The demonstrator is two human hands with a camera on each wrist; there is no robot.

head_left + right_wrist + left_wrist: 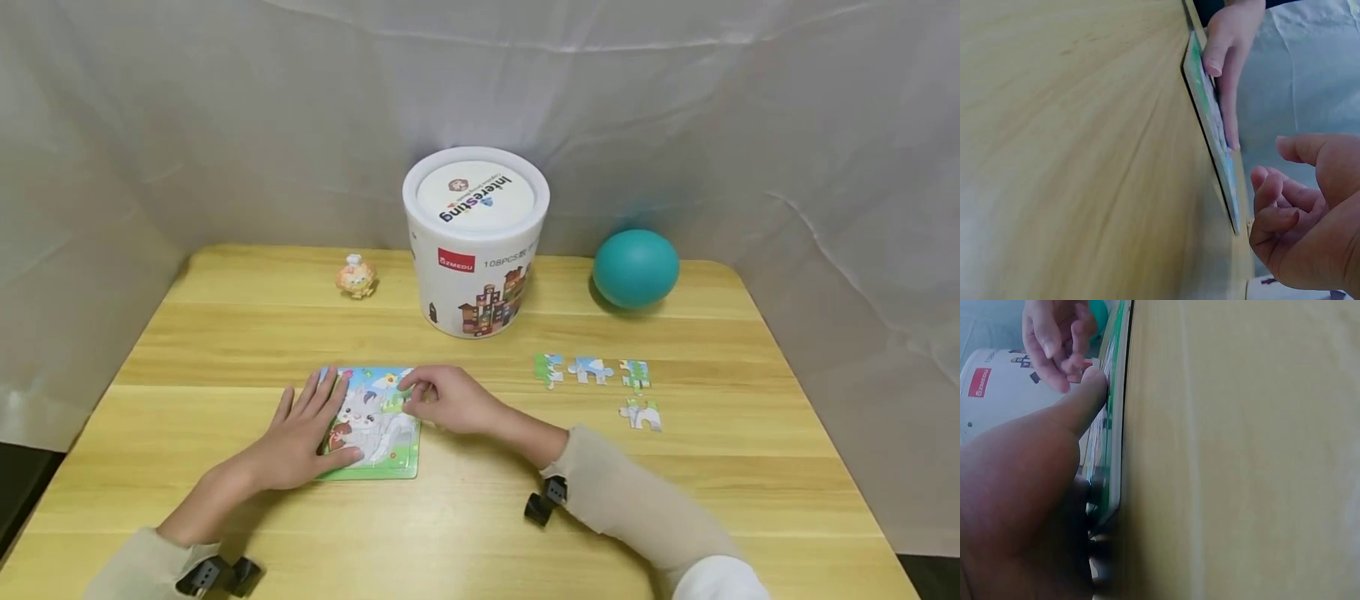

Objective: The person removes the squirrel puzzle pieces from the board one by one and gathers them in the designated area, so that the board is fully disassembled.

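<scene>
A jigsaw puzzle with a grey squirrel picture lies in a green-edged tray on the table. My left hand rests on its left side with fingers spread, the thumb over the lower part. Above the puzzle's upper right edge, my right hand hovers with loosely bent fingers. In the right wrist view, the thumb and fingers of this right hand are apart, with nothing seen between them. Several loose puzzle pieces lie to the right, among them a blue and white piece and a white and green piece.
A white lidded bucket stands behind the puzzle. The small orange figurine with a white hat is at the back left, and a teal ball sits at the back right. Grey cloth hangs around the wooden table.
</scene>
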